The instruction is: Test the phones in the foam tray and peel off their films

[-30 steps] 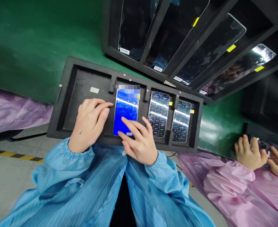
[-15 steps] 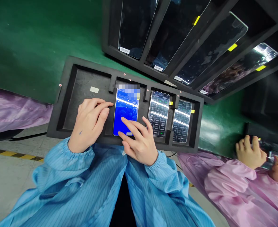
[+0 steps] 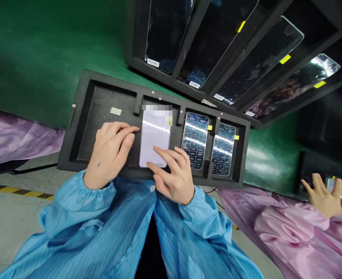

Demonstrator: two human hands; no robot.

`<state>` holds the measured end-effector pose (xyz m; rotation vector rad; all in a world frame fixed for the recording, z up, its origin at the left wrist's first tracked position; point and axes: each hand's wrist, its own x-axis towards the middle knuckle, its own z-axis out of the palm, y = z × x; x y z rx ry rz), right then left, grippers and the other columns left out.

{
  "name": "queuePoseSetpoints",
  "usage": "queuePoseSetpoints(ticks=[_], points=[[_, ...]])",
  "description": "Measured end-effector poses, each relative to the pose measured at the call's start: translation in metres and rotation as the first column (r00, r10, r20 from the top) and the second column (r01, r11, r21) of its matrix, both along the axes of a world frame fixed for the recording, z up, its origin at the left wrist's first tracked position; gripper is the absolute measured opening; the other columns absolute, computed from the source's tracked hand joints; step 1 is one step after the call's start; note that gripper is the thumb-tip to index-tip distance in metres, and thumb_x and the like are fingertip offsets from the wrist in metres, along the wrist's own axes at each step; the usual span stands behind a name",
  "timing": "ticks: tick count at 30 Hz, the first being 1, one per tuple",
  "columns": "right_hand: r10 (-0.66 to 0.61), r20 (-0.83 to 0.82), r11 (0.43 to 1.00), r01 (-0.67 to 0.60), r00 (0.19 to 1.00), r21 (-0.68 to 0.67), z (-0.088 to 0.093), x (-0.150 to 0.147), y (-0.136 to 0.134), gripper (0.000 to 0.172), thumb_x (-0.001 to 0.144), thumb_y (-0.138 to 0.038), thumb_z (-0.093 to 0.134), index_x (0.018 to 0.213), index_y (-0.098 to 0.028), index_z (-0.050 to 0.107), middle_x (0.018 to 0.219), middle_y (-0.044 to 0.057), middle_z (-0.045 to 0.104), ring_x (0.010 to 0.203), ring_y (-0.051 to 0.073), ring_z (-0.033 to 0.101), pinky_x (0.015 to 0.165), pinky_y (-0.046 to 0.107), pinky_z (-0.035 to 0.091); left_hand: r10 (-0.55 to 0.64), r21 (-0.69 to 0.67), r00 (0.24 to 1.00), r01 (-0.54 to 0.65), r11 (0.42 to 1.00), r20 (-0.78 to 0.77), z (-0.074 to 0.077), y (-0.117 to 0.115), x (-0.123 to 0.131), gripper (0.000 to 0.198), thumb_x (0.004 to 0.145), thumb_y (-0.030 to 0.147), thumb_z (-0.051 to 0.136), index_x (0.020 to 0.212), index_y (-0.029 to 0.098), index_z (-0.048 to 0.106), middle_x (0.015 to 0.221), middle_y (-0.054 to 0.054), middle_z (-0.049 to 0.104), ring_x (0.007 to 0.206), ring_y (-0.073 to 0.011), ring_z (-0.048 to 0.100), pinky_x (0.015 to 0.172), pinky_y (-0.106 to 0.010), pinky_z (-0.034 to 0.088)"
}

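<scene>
A smartphone (image 3: 154, 139) with a pale, nearly white screen lies face up in a slot of the black foam tray (image 3: 113, 84). Over its lower part is my right hand (image 3: 173, 174), fingers spread, with the fingertips at the glass; whether they press cannot be told. My left hand (image 3: 111, 153) rests beside the phone's left edge, fingers stretched out, the index tip close to that edge. To the right lie a second phone (image 3: 196, 140) and a third phone (image 3: 223, 149), both showing dark screens with a grid of buttons.
Behind stands a larger black tray (image 3: 208, 95) with several dark-screened phones bearing yellow tabs. The table (image 3: 43, 58) is green. At right, a co-worker's hand (image 3: 323, 195) in a pink sleeve hovers near a device (image 3: 338, 186). Another pink garment (image 3: 22, 135) shows at left.
The phone's screen has turned from blue to pale white. My right hand has shifted slightly to the right; my left has stayed put. The co-worker's hand has moved right and spread its fingers.
</scene>
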<state>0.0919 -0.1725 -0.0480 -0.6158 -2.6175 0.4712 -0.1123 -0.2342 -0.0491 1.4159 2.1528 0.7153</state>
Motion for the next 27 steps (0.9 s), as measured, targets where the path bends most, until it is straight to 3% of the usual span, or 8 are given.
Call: queuePoseSetpoints(ticks=[2,5,7,10,12,17,22,27], points=[[-0.12,0.0,0.99,0.12,0.993,-0.068,0.005,0.002,0.005,0.033,0.094,-0.024,0.043,0.118,-0.026,0.065,0.134,0.003,0.063,0.116,0.023,0.055,0.107,0.044,0.041,-0.024,-0.003,1.0,0.024,1.0,-0.016,0.001,0.0,0.002,0.049,0.098,0.047,0.026,0.12,0.025,0.063,0.116,-0.007,0.06,0.114,-0.0249,0.05,0.101,-0.046,0.038],[-0.262,0.087,0.953,0.272,0.961,-0.131,0.009,0.003,0.012,0.046,0.097,-0.024,0.039,0.143,-0.021,0.045,0.13,0.004,0.066,0.129,0.025,0.048,0.116,0.051,0.028,-0.055,-0.02,0.998,0.055,0.998,0.022,0.003,0.001,0.007,0.05,0.098,0.047,0.027,0.122,0.023,0.063,0.116,-0.008,0.058,0.112,-0.0243,0.049,0.099,-0.044,0.04],[-0.271,0.148,0.946,0.292,0.951,-0.143,0.009,0.003,0.014,0.054,0.098,-0.025,0.037,0.151,-0.017,0.029,0.134,0.006,0.063,0.135,0.025,0.043,0.121,0.055,0.016,-0.059,-0.032,0.993,0.063,0.998,0.102,0.004,0.003,0.011,0.052,0.098,0.049,0.026,0.127,0.023,0.06,0.118,-0.008,0.056,0.113,-0.0237,0.048,0.101,-0.043,0.041],[-0.267,0.163,0.942,0.293,0.95,-0.166,0.007,0.002,0.014,0.058,0.1,-0.024,0.034,0.154,-0.017,0.017,0.141,0.009,0.057,0.138,0.023,0.043,0.123,0.056,0.011,-0.012,-0.031,0.971,0.02,0.999,0.239,0.004,0.006,0.016,0.053,0.096,0.053,0.03,0.13,0.023,0.057,0.124,-0.008,0.054,0.12,-0.0235,0.046,0.109,-0.043,0.039],[-0.277,0.146,0.935,0.301,0.95,-0.187,0.006,0.001,0.013,0.059,0.1,-0.024,0.033,0.155,-0.017,0.014,0.141,0.01,0.057,0.137,0.022,0.044,0.123,0.056,0.011,0.052,-0.017,0.921,-0.049,0.999,0.386,0.004,0.009,0.018,0.051,0.095,0.054,0.035,0.128,0.023,0.058,0.128,-0.007,0.055,0.123,-0.023,0.048,0.113,-0.042,0.038],[-0.29,0.095,0.917,0.305,0.952,-0.256,0.005,0.003,0.012,0.059,0.1,-0.024,0.034,0.155,-0.016,0.012,0.137,0.008,0.06,0.136,0.02,0.045,0.124,0.053,0.012,0.179,-0.054,0.631,-0.213,0.976,0.754,0.001,0.019,0.019,0.053,0.092,0.059,0.042,0.125,0.02,0.059,0.122,-0.007,0.067,0.111,-0.0211,0.063,0.104,-0.037,0.049],[-0.293,0.059,0.9,0.296,0.954,-0.321,0.004,0.003,0.013,0.058,0.101,-0.027,0.033,0.155,-0.016,0.015,0.135,0.008,0.061,0.134,0.02,0.046,0.124,0.051,0.015,0.106,-0.099,0.689,-0.05,0.994,0.717,-0.01,0.031,0.013,0.06,0.086,0.066,0.048,0.122,0.02,0.063,0.109,-0.006,0.071,0.096,-0.0231,0.066,0.088,-0.034,0.054],[-0.284,0.039,0.895,0.28,0.958,-0.349,-0.001,0.002,0.013,0.059,0.101,-0.028,0.032,0.156,-0.018,0.014,0.136,0.009,0.06,0.133,0.022,0.047,0.123,0.055,0.017,0.121,-0.095,0.64,-0.075,0.993,0.759,-0.013,0.036,0.011,0.054,0.081,0.062,0.061,0.114,0.019,0.067,0.106,-0.005,0.071,0.089,-0.0199,0.065,0.078,-0.027,0.052]])
